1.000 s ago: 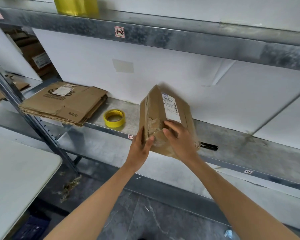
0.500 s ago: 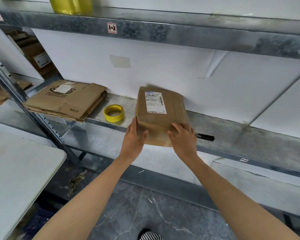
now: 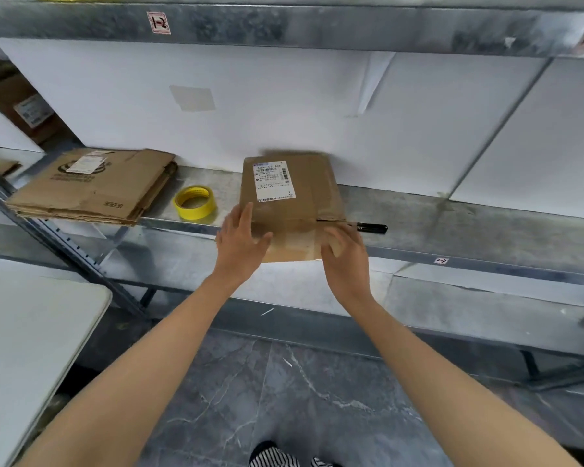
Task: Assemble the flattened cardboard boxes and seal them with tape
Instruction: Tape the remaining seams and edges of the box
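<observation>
A small assembled cardboard box [image 3: 304, 193] with a white shipping label on top sits on the metal shelf [image 3: 452, 224], its front hanging over the shelf edge. My left hand [image 3: 240, 241] lies flat, fingers straight, against the box's front left corner. At the front right corner my right hand [image 3: 344, 257] touches the taped front face; it is blurred. A yellow tape roll [image 3: 194, 202] lies on the shelf just left of the box. Further left is a stack of flattened cardboard boxes [image 3: 91, 187].
A black marker [image 3: 368, 227] lies on the shelf right behind my right hand. An upper shelf beam [image 3: 317, 25] runs overhead. A white table [image 3: 31, 332] stands at the lower left. White panels back the shelf, and the floor is grey stone.
The box went from tilted on edge to lying flat with the label up, and moved back onto the shelf. Both hands slid from its sides to its front corners.
</observation>
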